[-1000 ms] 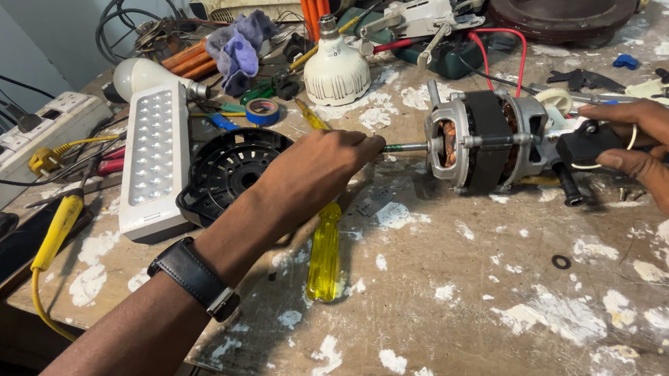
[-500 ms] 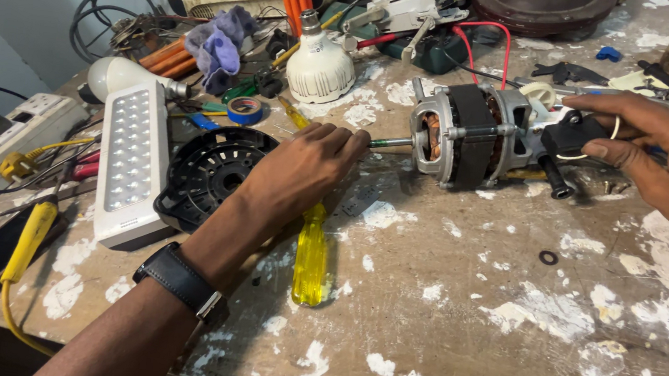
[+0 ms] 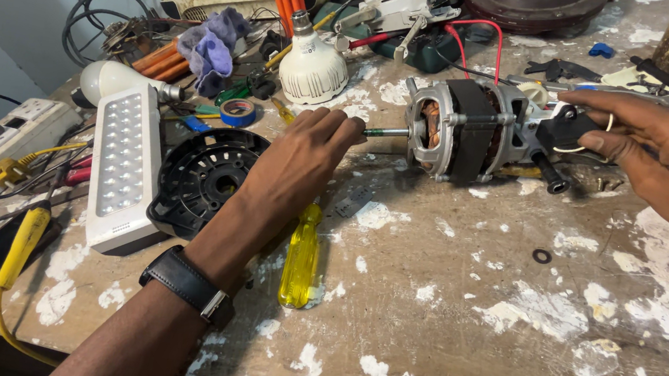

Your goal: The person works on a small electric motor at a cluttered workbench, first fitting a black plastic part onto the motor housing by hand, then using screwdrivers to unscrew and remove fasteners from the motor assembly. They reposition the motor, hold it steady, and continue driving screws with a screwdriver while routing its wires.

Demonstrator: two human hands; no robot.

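I see my left hand (image 3: 304, 159) pinching the tip of the steel shaft (image 3: 387, 133) that sticks out of the motor (image 3: 463, 131), which lies on its side toward the far edge of the workbench (image 3: 503, 333). My right hand (image 3: 658, 149) grips the black part (image 3: 564, 128) at the motor's other end, fingers closed around it. A yellow screwdriver (image 3: 301, 256) lies under my left wrist, just beside a black fan cover (image 3: 201, 177) and a white lamp panel (image 3: 123, 164) near the left edge.
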